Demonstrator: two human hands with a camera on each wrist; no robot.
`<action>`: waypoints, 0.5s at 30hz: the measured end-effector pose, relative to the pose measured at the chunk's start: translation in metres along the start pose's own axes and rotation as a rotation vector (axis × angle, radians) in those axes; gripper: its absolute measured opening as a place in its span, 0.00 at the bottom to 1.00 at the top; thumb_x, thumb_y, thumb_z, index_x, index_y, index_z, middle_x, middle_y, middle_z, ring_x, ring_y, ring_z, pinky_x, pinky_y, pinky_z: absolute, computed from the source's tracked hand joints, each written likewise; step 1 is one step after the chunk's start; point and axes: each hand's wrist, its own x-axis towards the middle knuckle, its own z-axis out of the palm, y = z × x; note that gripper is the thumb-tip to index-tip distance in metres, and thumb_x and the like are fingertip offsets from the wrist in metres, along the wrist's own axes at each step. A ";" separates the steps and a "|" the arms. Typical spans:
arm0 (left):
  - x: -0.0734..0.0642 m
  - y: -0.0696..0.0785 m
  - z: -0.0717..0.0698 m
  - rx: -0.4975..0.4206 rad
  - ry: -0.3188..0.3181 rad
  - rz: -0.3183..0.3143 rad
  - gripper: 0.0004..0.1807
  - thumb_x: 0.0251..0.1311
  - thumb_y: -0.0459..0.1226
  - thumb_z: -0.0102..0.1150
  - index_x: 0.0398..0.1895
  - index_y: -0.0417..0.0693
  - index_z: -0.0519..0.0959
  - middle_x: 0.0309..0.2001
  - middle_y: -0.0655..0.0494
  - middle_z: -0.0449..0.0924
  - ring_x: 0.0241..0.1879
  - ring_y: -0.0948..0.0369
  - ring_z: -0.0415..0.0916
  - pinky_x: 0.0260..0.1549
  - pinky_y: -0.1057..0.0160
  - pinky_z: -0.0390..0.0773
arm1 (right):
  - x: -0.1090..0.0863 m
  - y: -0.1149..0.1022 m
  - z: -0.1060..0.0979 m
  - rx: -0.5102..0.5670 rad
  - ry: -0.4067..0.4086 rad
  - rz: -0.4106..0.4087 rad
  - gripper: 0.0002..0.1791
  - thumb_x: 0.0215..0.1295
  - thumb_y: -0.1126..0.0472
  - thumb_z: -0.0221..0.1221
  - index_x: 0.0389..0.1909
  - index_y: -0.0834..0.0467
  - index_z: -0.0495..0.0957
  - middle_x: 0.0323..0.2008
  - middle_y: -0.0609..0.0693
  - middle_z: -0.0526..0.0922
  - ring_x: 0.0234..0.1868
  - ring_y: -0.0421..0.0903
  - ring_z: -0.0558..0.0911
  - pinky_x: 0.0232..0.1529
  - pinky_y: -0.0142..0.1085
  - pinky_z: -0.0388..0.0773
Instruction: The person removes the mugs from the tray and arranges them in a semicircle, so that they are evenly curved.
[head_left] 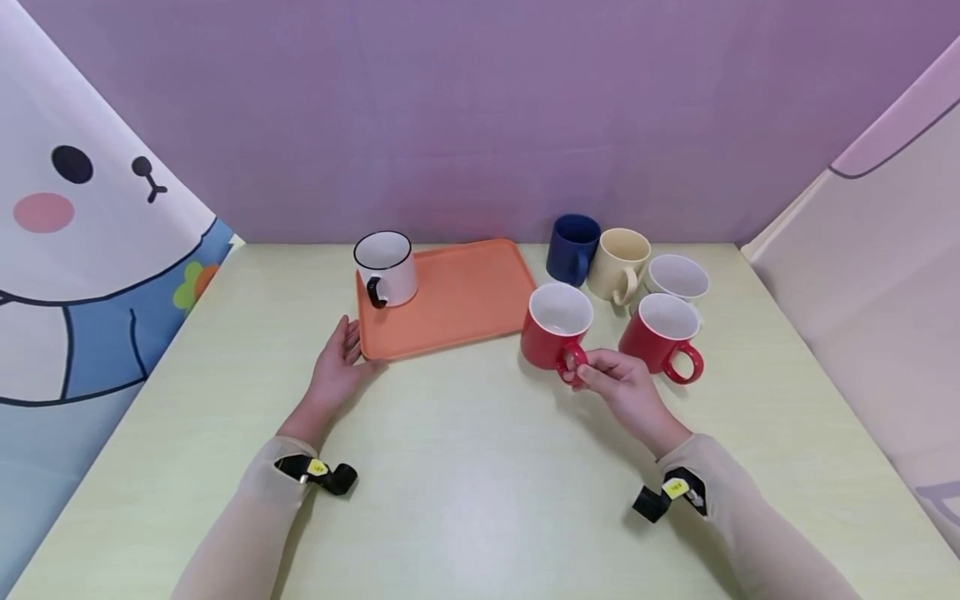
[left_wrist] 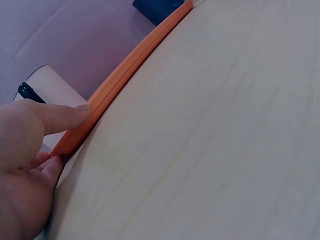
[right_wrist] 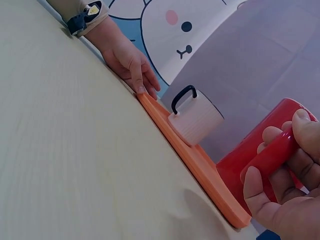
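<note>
My left hand [head_left: 341, 367] holds the near left corner of an orange tray [head_left: 472, 292], its thumb against the front edge and its fingers along the left side. On the tray's left end stands a white mug [head_left: 397, 279] with a dark rim and black handle. My right hand [head_left: 618, 387] grips the handle of a red mug [head_left: 536, 337] with a white inside, beside the tray's near right corner. In the right wrist view, the fingers and thumb wrap round that handle [right_wrist: 272, 155]. The mug's shadow falls on the table; whether its base touches anything cannot be told.
Right of the tray stand a dark blue mug [head_left: 566, 254], a cream mug [head_left: 611, 271], a white mug [head_left: 682, 279] and a second red mug [head_left: 648, 337], close together. The second red mug partly hides the white one. A purple backdrop [head_left: 480, 125] rises behind the pale table [head_left: 465, 483].
</note>
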 end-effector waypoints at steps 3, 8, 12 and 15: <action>0.000 0.001 0.000 0.002 0.003 0.002 0.55 0.63 0.28 0.63 0.80 0.43 0.31 0.79 0.42 0.43 0.75 0.47 0.49 0.72 0.52 0.58 | -0.006 0.001 -0.005 0.004 0.001 -0.019 0.15 0.72 0.70 0.55 0.50 0.80 0.73 0.38 0.46 0.87 0.41 0.43 0.85 0.48 0.33 0.84; -0.001 0.001 0.000 -0.004 0.004 0.005 0.56 0.63 0.27 0.63 0.80 0.43 0.31 0.79 0.42 0.42 0.75 0.47 0.49 0.72 0.52 0.57 | -0.015 0.005 -0.014 0.002 0.001 -0.040 0.14 0.72 0.70 0.55 0.50 0.79 0.74 0.39 0.47 0.87 0.41 0.43 0.85 0.46 0.33 0.85; 0.000 -0.001 0.000 -0.001 0.002 0.006 0.56 0.62 0.28 0.63 0.80 0.44 0.31 0.79 0.42 0.43 0.75 0.48 0.49 0.72 0.52 0.58 | -0.023 0.010 -0.022 0.048 -0.021 -0.079 0.11 0.72 0.73 0.53 0.48 0.78 0.76 0.39 0.48 0.87 0.41 0.43 0.86 0.46 0.34 0.85; 0.001 -0.002 0.000 0.000 0.000 0.007 0.56 0.62 0.27 0.63 0.80 0.43 0.31 0.79 0.43 0.43 0.75 0.48 0.49 0.72 0.52 0.58 | -0.029 0.013 -0.028 0.050 -0.024 -0.099 0.10 0.72 0.74 0.53 0.47 0.75 0.78 0.40 0.48 0.87 0.41 0.43 0.86 0.45 0.34 0.85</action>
